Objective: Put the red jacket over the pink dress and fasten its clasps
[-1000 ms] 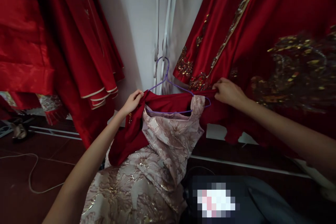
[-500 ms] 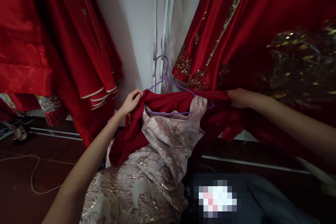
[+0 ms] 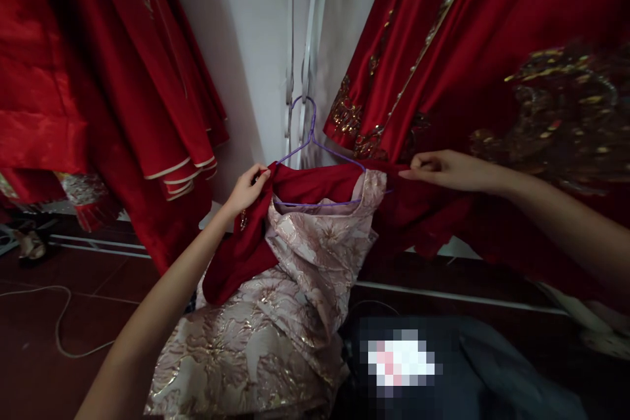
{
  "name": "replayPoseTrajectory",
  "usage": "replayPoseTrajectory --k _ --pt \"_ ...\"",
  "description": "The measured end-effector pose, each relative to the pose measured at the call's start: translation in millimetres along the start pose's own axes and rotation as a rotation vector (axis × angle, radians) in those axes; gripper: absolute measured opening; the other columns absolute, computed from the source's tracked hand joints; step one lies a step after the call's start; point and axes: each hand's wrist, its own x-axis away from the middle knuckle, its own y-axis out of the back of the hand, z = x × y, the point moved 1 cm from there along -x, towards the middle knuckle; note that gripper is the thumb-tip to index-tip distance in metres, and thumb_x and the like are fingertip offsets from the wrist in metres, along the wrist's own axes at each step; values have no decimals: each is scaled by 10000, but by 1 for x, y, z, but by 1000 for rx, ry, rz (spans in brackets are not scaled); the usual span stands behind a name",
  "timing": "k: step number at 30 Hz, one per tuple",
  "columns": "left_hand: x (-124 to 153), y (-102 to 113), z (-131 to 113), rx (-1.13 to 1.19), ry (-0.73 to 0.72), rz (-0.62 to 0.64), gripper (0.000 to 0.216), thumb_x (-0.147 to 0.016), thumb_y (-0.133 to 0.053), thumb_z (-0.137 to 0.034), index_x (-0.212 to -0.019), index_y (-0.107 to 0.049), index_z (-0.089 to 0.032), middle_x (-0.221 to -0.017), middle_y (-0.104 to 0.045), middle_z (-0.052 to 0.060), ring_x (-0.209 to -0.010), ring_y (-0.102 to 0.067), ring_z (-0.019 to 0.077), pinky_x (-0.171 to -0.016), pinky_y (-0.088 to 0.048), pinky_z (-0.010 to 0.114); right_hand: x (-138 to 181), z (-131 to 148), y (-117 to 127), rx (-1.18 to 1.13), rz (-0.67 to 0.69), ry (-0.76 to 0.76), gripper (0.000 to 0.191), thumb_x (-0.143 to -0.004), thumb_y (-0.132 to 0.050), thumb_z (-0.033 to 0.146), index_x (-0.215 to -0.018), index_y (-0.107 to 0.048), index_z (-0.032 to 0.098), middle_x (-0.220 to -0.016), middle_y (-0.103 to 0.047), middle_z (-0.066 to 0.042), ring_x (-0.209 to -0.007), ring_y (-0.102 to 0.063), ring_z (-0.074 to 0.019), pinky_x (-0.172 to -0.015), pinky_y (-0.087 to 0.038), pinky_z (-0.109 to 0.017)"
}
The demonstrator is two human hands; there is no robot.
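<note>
A purple hanger [image 3: 313, 121] hangs by its hook from a white metal strip in the middle of the view. A pale pink dress [image 3: 319, 262] with a gold floral brocade is on it, one strap over the hanger's right side, the skirt draping toward me. Behind the dress neckline stretches a red garment [image 3: 315, 182]. Its top edge is pinched between the thumb and fingers of my left hand [image 3: 250, 189], close to the hanger's left end. My right hand [image 3: 440, 169] is closed on the red fabric beyond the hanger's right end.
Red gowns [image 3: 128, 79] with pale trim hang at left, and a red gown [image 3: 418, 65] with gold beading at right. White rails [image 3: 98, 244] run low, near shoes [image 3: 30, 246]. A white cable [image 3: 63, 315] lies on the floor. Dark cloth [image 3: 472, 367] is at lower right.
My right hand has moved left along the red fabric, nearer the hanger's right end. My left hand keeps its pinch at the hanger's left end. The view has shifted slightly.
</note>
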Motion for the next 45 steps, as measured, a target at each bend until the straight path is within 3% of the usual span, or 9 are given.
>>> replayPoseTrajectory --k 3,8,14,21,25,32,38,41,45 --pt "5 -7 -4 -38 10 -11 242 -853 -401 -422 -819 -491 -200 -774 -542 -6 -727 -485 131 -737 -380 233 -10 27 -23 -95 -109 -96 408 -789 -510 556 -663 -518 168 -558 -473 8 -499 -367 -90 -497 -286 -245" --pt "18 -26 -15 -214 30 -103 204 -855 -442 -410 -930 -476 -223 -844 -584 10 -779 -531 156 -797 -357 293 -31 72 -99 -384 -576 -129 338 -818 -427 524 -711 -433 203 -625 -533 -20 -559 -478 -136 -531 -340 -250" --pt "21 -15 -21 -335 -8 -120 190 -870 -431 -393 -941 -471 -222 -883 -603 31 -836 -551 182 -821 -343 321 -8 126 -189 -503 -203 140 356 -777 -447 584 -716 -359 245 -659 -584 -19 -638 -569 -189 -562 -397 -270" --pt "32 -13 -31 -520 -29 -184 156 -779 -556 -285 -896 -498 -200 -1124 -495 145 -1073 -444 314 -879 -336 438 22 96 -150 -260 -272 -32 437 -716 -582 372 -1069 -369 227 -686 -566 0 -616 -571 -192 -600 -396 -276" --pt "45 -18 -33 -548 -10 -229 176 -753 -561 -217 -913 -491 -191 -1107 -494 149 -1048 -473 307 -870 -364 427 11 63 -136 -167 -286 74 185 -693 -549 249 -843 -443 227 -757 -558 -17 -701 -549 -181 -666 -397 -286" --pt "40 -33 -32 -188 42 -254 167 -790 -518 -248 -946 -502 -190 -873 -614 27 -767 -585 145 -715 -435 254 -23 83 -156 -695 -381 297 196 -700 -485 241 -863 -378 217 -708 -438 45 -631 -465 -103 -600 -384 -223" --pt "45 -60 -58 70 -102 174 209 -743 -528 -187 -947 -563 -161 -874 -636 12 -774 -588 117 -747 -447 221 -23 122 -172 -791 -141 390 57 -728 -462 195 -770 -424 202 -641 -437 60 -579 -434 -83 -550 -370 -199" --pt "55 -62 -57 94 -62 149 255 -737 -538 -161 -991 -557 -170 -936 -639 22 -838 -598 124 -806 -454 240 -16 121 -173 -927 -177 309 107 -719 -516 196 -804 -450 203 -674 -455 58 -593 -466 -78 -535 -404 -191" --pt "70 -69 -49 183 -13 17 311 -747 -554 -143 -1054 -546 -191 -978 -642 34 -904 -611 129 -868 -462 274 -4 114 -174 -1135 -22 264 250 -740 -574 273 -975 -511 214 -872 -560 -4 -786 -579 -130 -611 -522 -254"
